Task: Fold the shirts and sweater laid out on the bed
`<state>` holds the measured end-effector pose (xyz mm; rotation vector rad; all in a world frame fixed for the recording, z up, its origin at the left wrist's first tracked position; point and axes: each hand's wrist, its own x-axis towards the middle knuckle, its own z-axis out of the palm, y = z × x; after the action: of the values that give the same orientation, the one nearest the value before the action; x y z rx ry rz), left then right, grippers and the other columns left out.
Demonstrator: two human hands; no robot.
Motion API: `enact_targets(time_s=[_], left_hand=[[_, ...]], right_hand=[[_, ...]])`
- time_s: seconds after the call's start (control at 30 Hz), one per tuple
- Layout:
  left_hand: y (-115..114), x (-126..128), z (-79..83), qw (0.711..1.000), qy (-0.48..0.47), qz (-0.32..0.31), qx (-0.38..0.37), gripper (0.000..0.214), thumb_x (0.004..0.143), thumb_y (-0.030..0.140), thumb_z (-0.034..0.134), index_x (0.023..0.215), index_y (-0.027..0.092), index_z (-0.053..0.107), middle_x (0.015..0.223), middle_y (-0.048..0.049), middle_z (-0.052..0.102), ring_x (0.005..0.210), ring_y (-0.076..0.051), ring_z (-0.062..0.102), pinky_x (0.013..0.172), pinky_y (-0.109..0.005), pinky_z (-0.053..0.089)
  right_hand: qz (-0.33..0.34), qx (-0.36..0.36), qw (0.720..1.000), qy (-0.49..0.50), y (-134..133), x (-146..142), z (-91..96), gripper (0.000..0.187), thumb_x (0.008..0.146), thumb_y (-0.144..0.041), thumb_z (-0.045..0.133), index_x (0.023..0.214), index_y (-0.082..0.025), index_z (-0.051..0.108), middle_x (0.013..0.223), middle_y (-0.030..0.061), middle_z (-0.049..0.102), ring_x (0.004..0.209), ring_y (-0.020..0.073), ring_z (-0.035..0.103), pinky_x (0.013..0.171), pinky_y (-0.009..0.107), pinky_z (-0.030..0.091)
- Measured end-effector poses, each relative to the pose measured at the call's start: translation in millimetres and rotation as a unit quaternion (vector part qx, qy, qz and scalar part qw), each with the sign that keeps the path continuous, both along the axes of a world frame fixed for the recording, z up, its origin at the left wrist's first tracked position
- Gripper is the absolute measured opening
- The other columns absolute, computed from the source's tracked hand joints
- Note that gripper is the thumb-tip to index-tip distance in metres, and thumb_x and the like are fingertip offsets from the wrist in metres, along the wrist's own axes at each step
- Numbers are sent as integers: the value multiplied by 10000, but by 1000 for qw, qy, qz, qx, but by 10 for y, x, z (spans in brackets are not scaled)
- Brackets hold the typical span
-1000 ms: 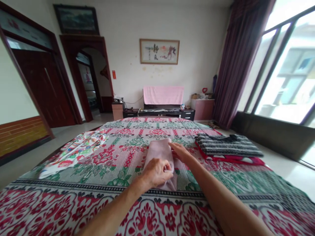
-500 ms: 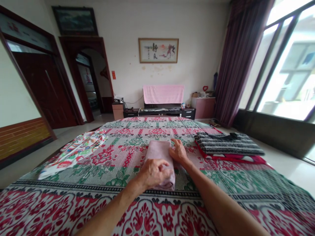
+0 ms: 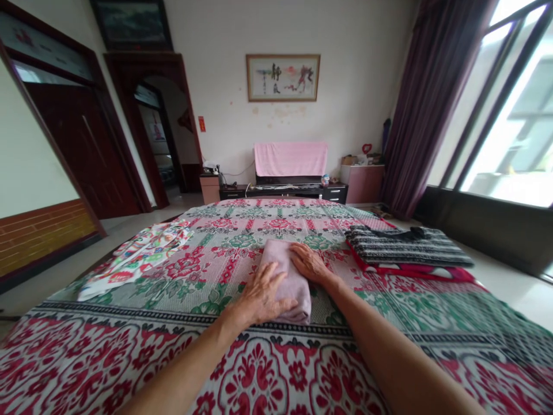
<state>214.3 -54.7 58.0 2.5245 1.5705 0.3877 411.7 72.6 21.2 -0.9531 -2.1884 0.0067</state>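
Observation:
A pale pink cloth (image 3: pixel 298 288), folded into a long narrow bundle, lies on the flowered bedspread (image 3: pixel 268 369) in front of me. My left hand (image 3: pixel 263 295) rests on its near left side, fingers spread over the top. Along the far right edge, my right hand (image 3: pixel 311 264) lies with its fingers stretched out on the cloth. Both hands touch the bundle from above without gripping it. What kind of garment or cloth it is does not show.
To the right, a black-and-white striped knit garment (image 3: pixel 406 249) lies folded on a red cloth (image 3: pixel 423 272). A white garment with colourful prints (image 3: pixel 138 259) is spread at the left. Beyond the bed stands a low black cabinet (image 3: pixel 298 190) and a pink towel (image 3: pixel 290 159) hangs above it.
My left hand has opened from curled fingers and spread over the cloth. My right hand has come down from the right edge onto its top. The view has shifted slightly.

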Motion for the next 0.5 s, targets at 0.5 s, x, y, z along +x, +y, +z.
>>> enact_targets(time_s=[0.5], left_hand=[[-161,123,258,985,-18,-149,82,539,705,619,635,1019,183,673,1088,-105,628,1053,-250,556,968,-364,419]], right_hand=[[-97,-113,983,109,19,119,82,316,847,-199,398,1072,-214,620,1192,59,626,1102,174,569,979,314,418]])
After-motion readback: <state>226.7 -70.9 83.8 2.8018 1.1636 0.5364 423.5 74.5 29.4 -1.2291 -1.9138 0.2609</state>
